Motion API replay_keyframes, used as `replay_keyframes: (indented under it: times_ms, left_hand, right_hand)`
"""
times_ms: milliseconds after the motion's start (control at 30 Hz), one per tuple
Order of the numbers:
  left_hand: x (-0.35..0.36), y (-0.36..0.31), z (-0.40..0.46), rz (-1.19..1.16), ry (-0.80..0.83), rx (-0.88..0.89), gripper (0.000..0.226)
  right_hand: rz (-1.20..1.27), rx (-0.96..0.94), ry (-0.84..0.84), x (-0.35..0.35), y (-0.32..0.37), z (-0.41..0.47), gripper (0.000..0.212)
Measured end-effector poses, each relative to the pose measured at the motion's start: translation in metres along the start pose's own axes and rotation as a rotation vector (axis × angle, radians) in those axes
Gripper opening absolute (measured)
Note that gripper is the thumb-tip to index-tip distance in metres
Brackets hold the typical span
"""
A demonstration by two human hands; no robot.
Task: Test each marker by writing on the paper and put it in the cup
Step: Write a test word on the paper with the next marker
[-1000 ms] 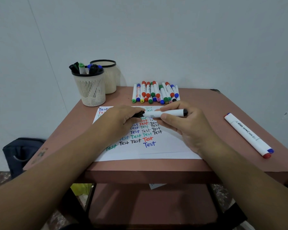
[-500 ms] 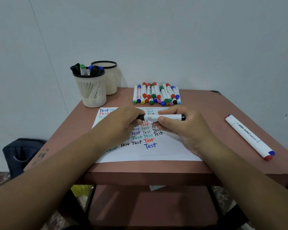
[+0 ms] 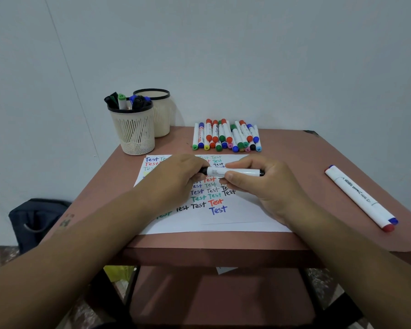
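Observation:
A white marker with black ends [image 3: 233,172] lies level above the paper [image 3: 242,217], held between both hands. My left hand [image 3: 180,176] grips its black cap at the left end. My right hand [image 3: 259,186] pinches the white barrel with thumb and fingers. The paper is covered with the word "Test" in several colours. A mesh cup [image 3: 133,129] at the back left holds several markers. A pile of markers [image 3: 226,136] lies at the back of the table.
A second, empty-looking cup [image 3: 161,115] stands behind the mesh cup. Two long white markers [image 3: 358,198] lie together at the table's right side. The brown table [image 3: 294,148] ends at a front edge near me. A dark bag [image 3: 36,222] sits on the floor at left.
The gap between cap and barrel has closed: my left hand has pushed the black cap onto the marker. Both hands stay over the paper's middle.

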State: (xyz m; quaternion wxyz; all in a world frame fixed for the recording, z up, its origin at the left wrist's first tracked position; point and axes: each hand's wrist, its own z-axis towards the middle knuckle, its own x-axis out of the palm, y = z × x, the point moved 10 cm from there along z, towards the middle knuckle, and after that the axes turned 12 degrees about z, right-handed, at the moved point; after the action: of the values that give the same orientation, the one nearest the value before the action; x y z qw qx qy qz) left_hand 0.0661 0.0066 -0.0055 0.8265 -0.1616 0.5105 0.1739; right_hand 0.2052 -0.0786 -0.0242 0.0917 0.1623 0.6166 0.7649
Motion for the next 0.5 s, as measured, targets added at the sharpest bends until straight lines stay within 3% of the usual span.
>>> replay_keyframes:
  times_ms: [267,333,433,500]
  left_hand:
    - [0.002,0.012,0.003,-0.014,0.042,-0.108,0.020]
    - [0.003,0.024,0.001,0.028,0.052,-0.223,0.042]
    - [0.010,0.043,-0.004,0.111,0.151,-0.435,0.094]
    - [0.016,0.050,-0.005,0.135,0.247,-0.500,0.108]
  right_hand:
    - [-0.316,-0.067,-0.104,-0.012,0.009,-0.003,0.019]
    - [-0.446,-0.073,-0.114,-0.012,0.010,-0.003,0.017]
    - [-0.642,-0.120,-0.109,-0.011,0.013,-0.001,0.016]
    - [-0.844,-0.146,-0.089,-0.007,0.014,0.004,0.023]
